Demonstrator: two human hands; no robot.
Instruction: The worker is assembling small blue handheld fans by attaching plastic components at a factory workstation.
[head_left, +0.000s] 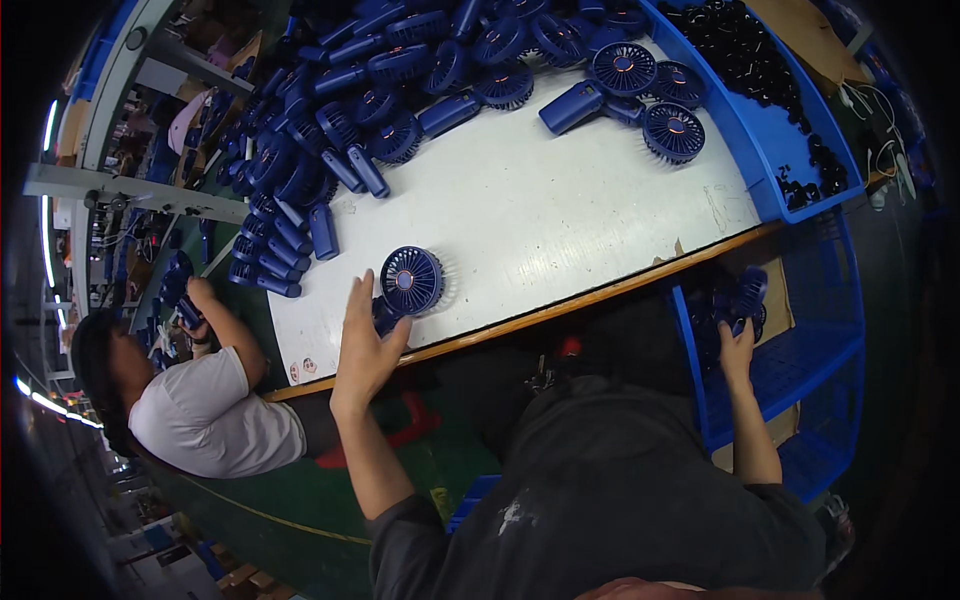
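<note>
My left hand (368, 352) is at the table's front edge, fingers stretched up and thumb spread. Just beyond it a dark blue handheld fan (412, 282) lies on the white table (540, 225). That fan's handle is partly hidden behind my hand, and whether they touch I cannot tell. Off to the right, below the table's edge, my right hand (738, 350) is closed on another blue handheld fan (750, 291). It is held over a blue plastic crate (780, 385), where more dark fans show dimly.
A big heap of blue fans (400, 65) covers the table's far side. At the right end stands a blue bin (775, 165) with small black parts. On the left, a co-worker in a white shirt (210, 425) handles a blue fan. A red stool (400, 430) is under the table.
</note>
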